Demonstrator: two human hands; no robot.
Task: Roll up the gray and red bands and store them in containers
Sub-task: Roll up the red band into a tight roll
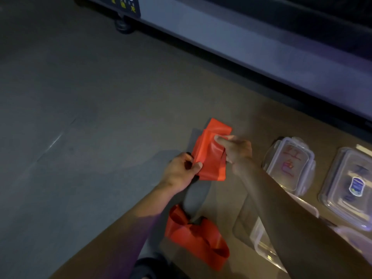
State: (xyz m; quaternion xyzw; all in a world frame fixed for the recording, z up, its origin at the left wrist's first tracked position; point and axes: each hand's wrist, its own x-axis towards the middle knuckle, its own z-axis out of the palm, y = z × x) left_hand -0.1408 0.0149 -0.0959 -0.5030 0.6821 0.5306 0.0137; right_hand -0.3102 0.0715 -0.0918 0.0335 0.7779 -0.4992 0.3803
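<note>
head view is dim and looks down at two bare hands over a floor. one red band is seen, folded into a flat packet and held up between the hands; its loose remainder lies crumpled on the floor below, near the lower middle, and whether the two parts join cannot be told. the left hand is curled on the packet's left edge, the thumb pressed on its face. the right hand is curled on the packet's upper right edge, fingertips pinching the fold. something gray is glimpsed under and behind the packet; whether it is the gray band cannot be told.

three clear plastic containers are counted at the right: a clear container with red writing just beside the right forearm, a clear container with a blue label near the right edge, and a third clear container partly hidden under the right forearm, lower down. a pale lid-like piece is also glimpsed behind the forearm.

the surface is a gray floor, with a browner patch under the containers. a long pale rail of some large machine is seen running from the top middle to the right edge, standing on a dark round foot. wide bare floor is left to the left of the hands; to the right, room is narrowed by the containers and the rail.
</note>
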